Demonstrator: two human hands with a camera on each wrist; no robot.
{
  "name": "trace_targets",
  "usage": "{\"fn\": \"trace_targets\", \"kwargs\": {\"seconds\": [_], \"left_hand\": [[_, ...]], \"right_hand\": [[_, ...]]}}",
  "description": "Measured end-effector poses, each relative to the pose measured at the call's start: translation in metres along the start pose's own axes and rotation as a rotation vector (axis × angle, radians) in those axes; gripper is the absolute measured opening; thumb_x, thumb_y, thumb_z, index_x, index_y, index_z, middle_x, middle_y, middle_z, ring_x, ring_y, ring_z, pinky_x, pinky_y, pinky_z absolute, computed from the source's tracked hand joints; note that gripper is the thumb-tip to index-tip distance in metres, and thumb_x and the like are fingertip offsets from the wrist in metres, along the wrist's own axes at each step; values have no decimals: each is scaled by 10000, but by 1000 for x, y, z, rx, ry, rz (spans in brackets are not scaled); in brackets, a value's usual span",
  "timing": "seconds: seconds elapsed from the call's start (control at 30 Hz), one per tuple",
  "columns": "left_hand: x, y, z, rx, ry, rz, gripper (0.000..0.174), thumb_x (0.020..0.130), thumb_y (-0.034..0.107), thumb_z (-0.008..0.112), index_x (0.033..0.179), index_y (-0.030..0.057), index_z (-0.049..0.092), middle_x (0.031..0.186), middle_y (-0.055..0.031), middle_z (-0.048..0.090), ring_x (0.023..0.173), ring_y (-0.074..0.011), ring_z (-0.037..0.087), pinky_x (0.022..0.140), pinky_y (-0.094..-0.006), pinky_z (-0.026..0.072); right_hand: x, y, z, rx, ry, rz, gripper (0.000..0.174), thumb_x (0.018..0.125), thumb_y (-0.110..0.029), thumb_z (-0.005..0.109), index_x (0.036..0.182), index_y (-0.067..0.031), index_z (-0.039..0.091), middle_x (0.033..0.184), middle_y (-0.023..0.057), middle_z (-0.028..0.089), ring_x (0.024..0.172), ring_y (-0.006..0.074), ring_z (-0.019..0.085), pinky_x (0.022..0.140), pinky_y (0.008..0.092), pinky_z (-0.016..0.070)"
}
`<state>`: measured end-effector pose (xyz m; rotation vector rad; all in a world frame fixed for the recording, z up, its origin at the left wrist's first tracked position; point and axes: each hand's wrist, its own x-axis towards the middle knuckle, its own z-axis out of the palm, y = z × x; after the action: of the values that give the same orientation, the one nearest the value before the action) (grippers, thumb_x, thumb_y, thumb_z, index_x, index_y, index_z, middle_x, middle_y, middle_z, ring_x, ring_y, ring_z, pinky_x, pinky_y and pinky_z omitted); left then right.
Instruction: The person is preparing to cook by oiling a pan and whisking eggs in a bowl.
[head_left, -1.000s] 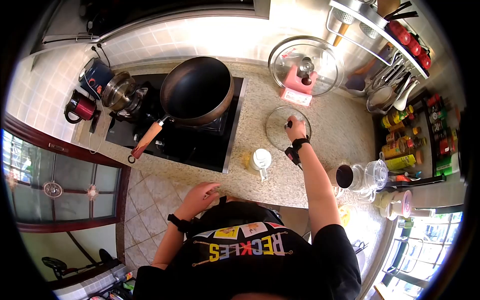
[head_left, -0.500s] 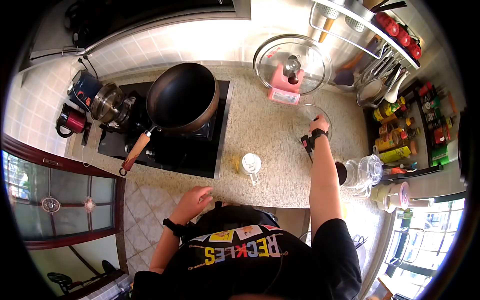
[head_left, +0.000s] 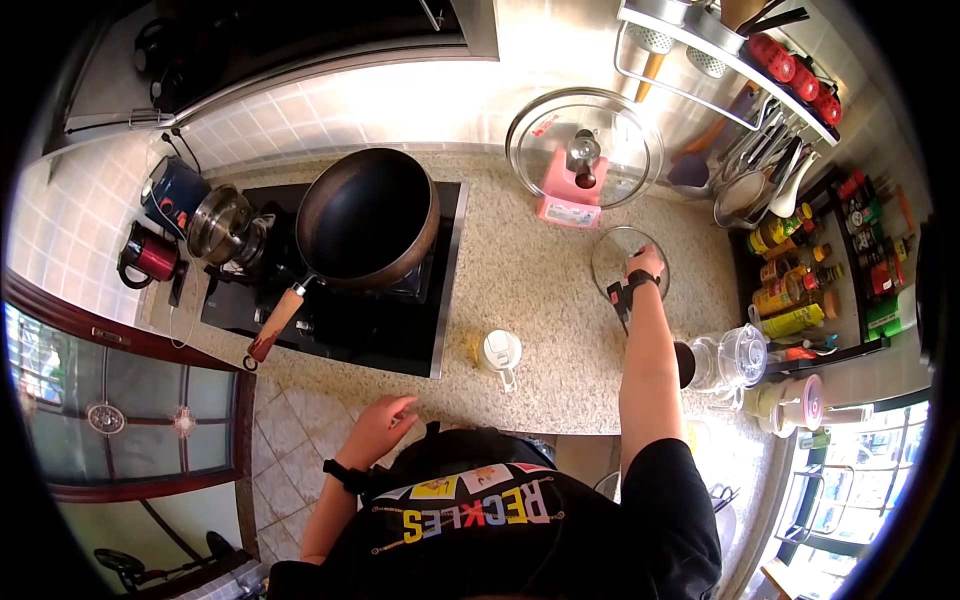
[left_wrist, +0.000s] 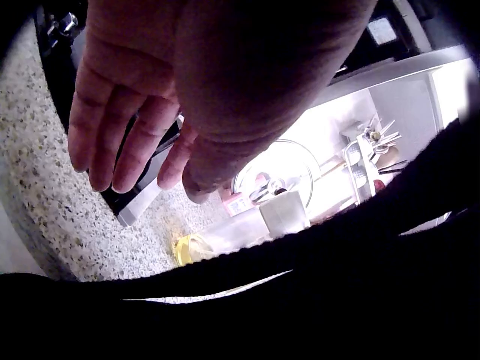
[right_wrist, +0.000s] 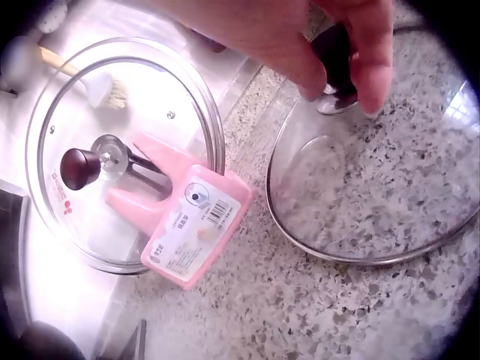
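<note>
The right hand point(head_left: 646, 264) pinches the dark knob point(right_wrist: 335, 64) of a small glass lid point(right_wrist: 360, 187), which lies flat on the speckled counter in the right wrist view. Close by, a larger glass lid point(right_wrist: 82, 217) leans in a pink holder point(right_wrist: 199, 225) that bears a white label. The left hand point(head_left: 382, 428) is held in front of the counter's near edge, its fingers relaxed and nothing in them; the left wrist view shows its palm point(left_wrist: 135, 37) and extended fingers.
A dark wok point(head_left: 366, 220) with a wooden handle sits on the black stove point(head_left: 400, 335). A white lidded jug point(head_left: 499, 352) stands near the front edge. Clear jugs point(head_left: 735, 358), bottles point(head_left: 785, 295) and hanging utensils line the right side; a glass pot point(head_left: 218, 225) and red kettle point(head_left: 150, 253) are left.
The right hand and the small glass lid have moved right along the counter, away from the stove. The left hand has barely moved. The head view has shifted slightly.
</note>
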<state>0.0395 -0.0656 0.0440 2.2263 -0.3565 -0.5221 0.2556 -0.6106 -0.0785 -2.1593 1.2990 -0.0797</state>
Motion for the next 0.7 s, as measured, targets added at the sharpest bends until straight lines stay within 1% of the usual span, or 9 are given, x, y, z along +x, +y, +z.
{"fn": "trace_targets", "kwargs": {"seconds": [0.13,0.2,0.23,0.33,0.37,0.47,0.53,0.6,0.7], "left_hand": [[1,-6,3,2,23,24,302,882,137,625,1168,42,604,941,-104,623,817,-211,624,695,-303,522],[3,-6,4,-6,22,20,306,876,155,628,1157,36,601,941,-123,621,823,-240,624,701,-319,517],[4,-5,3,-9,30,18,313,870,174,630,1146,29,597,942,-142,619,828,-269,623,708,-335,513],[6,-7,-1,-57,39,6,318,864,159,635,1148,22,595,941,-143,619,827,-267,624,709,-330,510],[8,-13,-1,-29,51,13,321,856,147,641,1146,18,597,926,-141,617,808,-253,625,706,-326,510],[9,-20,-10,-37,123,14,319,858,147,641,1149,23,600,917,-136,619,796,-234,623,706,-320,509],[8,-18,-22,-51,174,-28,310,863,133,634,1152,26,602,919,-129,622,790,-220,622,696,-312,509],[6,-24,-34,-42,400,38,296,869,114,626,1153,35,606,915,-119,623,780,-205,622,675,-299,506],[-3,-20,-62,16,732,-33,271,881,89,613,1150,58,620,914,-75,616,790,-154,603,650,-279,496]], "right_hand": [[2,3,11,14,169,14,428,770,-96,649,1176,-111,514,1197,310,470,954,435,609,783,466,546],[-21,-8,-2,82,223,-62,556,761,-148,669,1254,-81,421,1206,372,427,1029,483,558,879,497,489],[-34,-11,-10,50,173,-111,709,752,-191,690,1346,-73,323,1211,413,392,1082,507,512,920,488,465],[-72,-13,-10,31,246,-295,840,744,-268,735,1426,-123,267,1257,337,386,1108,506,482,932,513,443],[-99,-19,-20,64,173,-345,884,738,-326,738,1445,-138,241,1278,332,381,1146,523,431,966,527,403],[-134,-4,-9,325,-2,-719,715,783,-248,727,1368,-54,365,1215,272,504,1117,393,505,899,462,460],[-170,3,-15,407,-204,-772,558,821,-184,705,1289,-15,453,1106,226,593,958,271,613,754,360,517],[-202,11,-29,475,-535,-604,446,844,-159,683,1227,-10,510,963,157,653,772,181,653,631,280,516],[-241,31,-37,406,-618,-685,285,860,-132,649,1107,-4,589,806,90,667,687,142,649,608,263,506]]}}
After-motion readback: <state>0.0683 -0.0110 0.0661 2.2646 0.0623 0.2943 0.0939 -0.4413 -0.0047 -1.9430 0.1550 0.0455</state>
